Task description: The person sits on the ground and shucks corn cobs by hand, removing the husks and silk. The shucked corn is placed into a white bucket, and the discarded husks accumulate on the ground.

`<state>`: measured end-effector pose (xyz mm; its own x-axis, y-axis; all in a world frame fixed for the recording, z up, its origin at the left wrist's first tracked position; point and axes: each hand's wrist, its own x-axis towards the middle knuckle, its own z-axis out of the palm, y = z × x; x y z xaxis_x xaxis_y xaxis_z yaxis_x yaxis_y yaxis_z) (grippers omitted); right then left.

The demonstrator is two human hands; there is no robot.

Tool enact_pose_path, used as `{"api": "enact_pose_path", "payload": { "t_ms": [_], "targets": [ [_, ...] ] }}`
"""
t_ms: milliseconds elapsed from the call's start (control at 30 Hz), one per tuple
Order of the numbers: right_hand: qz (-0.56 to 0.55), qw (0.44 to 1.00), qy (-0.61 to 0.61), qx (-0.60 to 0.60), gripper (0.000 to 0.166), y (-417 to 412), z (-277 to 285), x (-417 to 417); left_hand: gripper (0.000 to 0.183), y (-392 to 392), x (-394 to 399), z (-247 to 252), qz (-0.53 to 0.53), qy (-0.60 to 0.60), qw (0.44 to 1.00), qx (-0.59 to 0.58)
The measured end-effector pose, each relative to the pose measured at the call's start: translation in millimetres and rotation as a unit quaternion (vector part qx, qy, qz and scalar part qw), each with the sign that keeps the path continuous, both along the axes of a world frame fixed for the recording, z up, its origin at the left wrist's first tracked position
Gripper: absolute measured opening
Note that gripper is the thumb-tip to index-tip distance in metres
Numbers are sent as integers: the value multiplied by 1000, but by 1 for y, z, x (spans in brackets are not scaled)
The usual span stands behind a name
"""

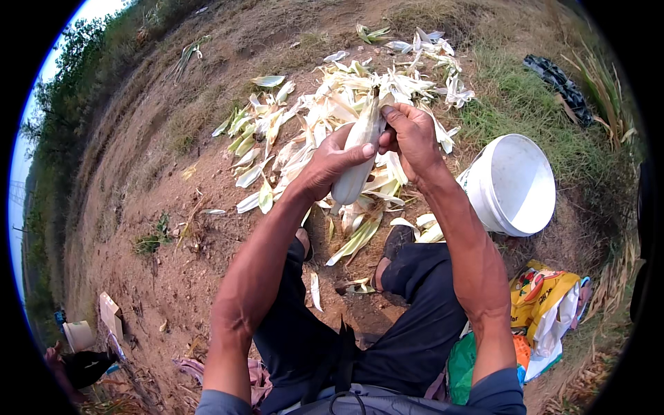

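Note:
An ear of corn in its pale husk [354, 181] is held upright, slightly tilted, above a heap of loose husks. My left hand [337, 158] wraps around its middle, the thumb lying across the front. Near the stem end, my right hand [410, 135] pinches a husk leaf between thumb and fingers. Beneath both hands, the heap of white and green-yellow corn husks [311, 116] spreads over bare soil. Whether any kernels are exposed cannot be seen.
A white plastic bucket [521, 184] lies tipped toward me at the right. Below it are a yellow printed sack [542, 298] and a green bag [460, 368]. Dark patterned cloth [560, 85] rests on grass. At far lower left are another bucket [79, 335], a cardboard box [110, 315] and part of a person.

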<state>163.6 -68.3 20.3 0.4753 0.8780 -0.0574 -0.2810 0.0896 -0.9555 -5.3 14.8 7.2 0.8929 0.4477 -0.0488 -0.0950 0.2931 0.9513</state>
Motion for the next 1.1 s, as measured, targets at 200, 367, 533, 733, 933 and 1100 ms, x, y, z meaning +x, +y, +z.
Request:
{"api": "enact_pose_path", "payload": {
  "t_ms": [200, 367, 533, 733, 933, 1100],
  "targets": [
    [31, 984, 172, 40, 14, 3, -7, 7, 76, -4, 1, 8, 73, 22, 996, 34],
    [43, 993, 111, -9, 19, -4, -2, 4, 65, -3, -1, -2, 99, 33, 991, 89],
    [49, 995, 74, -49, 24, -8, -1, 3, 65, 1, -2, -1, 79, 41, 993, 84],
    [42, 990, 131, 27, 19, -4, -5, 3, 58, -4, 8, -9, 75, 16, 997, -22],
    [144, 984, 20, 106, 19, -25, 31, -21, 45, 17, 26, -31, 187, -6, 953, -237],
    [215, 969, -61, 104, 17, -39, 37, -43, 48, 24, 14, -24, 182, -9, 949, -257]
  ]
}}
